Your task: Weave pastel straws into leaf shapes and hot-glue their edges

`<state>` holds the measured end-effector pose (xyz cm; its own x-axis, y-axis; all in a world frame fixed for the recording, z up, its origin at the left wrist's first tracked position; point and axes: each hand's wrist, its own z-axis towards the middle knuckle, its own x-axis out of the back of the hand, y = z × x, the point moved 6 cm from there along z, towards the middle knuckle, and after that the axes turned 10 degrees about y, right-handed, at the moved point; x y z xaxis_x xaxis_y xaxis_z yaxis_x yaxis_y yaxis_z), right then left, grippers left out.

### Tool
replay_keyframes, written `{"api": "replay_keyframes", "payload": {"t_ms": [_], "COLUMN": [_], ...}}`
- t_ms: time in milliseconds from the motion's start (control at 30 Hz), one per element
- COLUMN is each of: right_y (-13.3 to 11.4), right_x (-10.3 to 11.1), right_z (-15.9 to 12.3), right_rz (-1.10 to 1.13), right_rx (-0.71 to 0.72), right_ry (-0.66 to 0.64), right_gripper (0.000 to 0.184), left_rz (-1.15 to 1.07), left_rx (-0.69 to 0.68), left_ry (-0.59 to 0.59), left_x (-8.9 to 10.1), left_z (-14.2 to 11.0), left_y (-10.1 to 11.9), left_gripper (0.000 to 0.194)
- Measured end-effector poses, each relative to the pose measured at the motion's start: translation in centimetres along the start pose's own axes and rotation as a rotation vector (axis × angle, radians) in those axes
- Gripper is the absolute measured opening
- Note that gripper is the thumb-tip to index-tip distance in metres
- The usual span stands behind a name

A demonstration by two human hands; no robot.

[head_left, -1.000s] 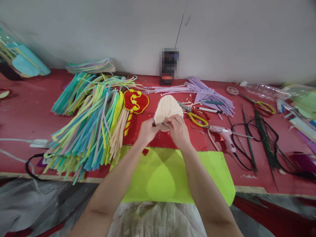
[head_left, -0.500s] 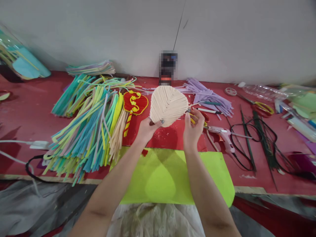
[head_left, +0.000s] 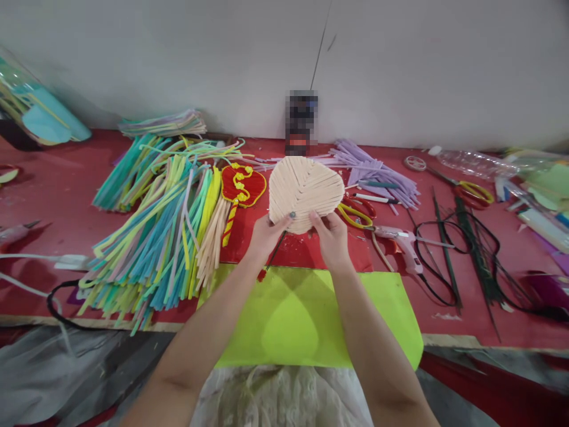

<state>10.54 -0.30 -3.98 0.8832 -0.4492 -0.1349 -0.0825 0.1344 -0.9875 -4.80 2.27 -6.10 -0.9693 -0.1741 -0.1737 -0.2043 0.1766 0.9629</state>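
Observation:
Between my hands is a cream, rounded fan-shaped piece (head_left: 306, 190) made of pipe cleaners laid in a slanting, leaf-like pattern. My left hand (head_left: 267, 234) grips its lower left edge, thumb on the front, fingers hidden behind. At the lower right edge, my right hand (head_left: 329, 237) holds it the same way. A thin dark stem (head_left: 276, 252) shows below the piece, near my left thumb. Just left of it lies a small red fan (head_left: 249, 185) with yellow edging, yellow flowers and a striped handle. Red-and-yellow scissors (head_left: 358, 214) lie beside my right hand.
Bundles of coloured pipe cleaners (head_left: 155, 237) cover the left side; purple ones (head_left: 377, 172) lie at the back right. A pink glue gun (head_left: 404, 246), more scissors (head_left: 473, 193) and dark wires (head_left: 478, 261) are on the right. A lime-green sheet (head_left: 377, 320) lies in front.
My right hand has moved left and down from the scissors side and now grips the cream piece's lower right edge. The piece has turned slightly, and its dark stem has come into view.

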Motion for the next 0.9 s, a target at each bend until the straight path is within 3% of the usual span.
{"api": "replay_keyframes", "payload": {"t_ms": [300,533,700,900], "right_y": [0.3,1.2,1.4,1.5], "right_x": [0.2,0.1,0.3,-0.7], "right_z": [0.1,0.1,0.2,-0.2], "right_rz": [0.050,0.143,0.178,0.115], "right_rx": [-0.074,-0.172,-0.191,-0.246], "right_ry": [0.029,0.019,0.012,-0.079], "right_gripper": [0.030,0.030,0.028,0.040], "left_rz": [0.133,0.116,-0.015,-0.067], "left_rx": [-0.073,-0.048,-0.040,-0.193], "left_ry": [-0.039,-0.078,-0.111,0.069], "left_x": [-0.1,-0.5,-0.5,1.0], "left_z": [-0.3,-0.4,-0.1,0.5], "left_y": [0.6,0.3,0.0,0.8], "left_gripper": [0.049,0.048,0.054,0.045]}}
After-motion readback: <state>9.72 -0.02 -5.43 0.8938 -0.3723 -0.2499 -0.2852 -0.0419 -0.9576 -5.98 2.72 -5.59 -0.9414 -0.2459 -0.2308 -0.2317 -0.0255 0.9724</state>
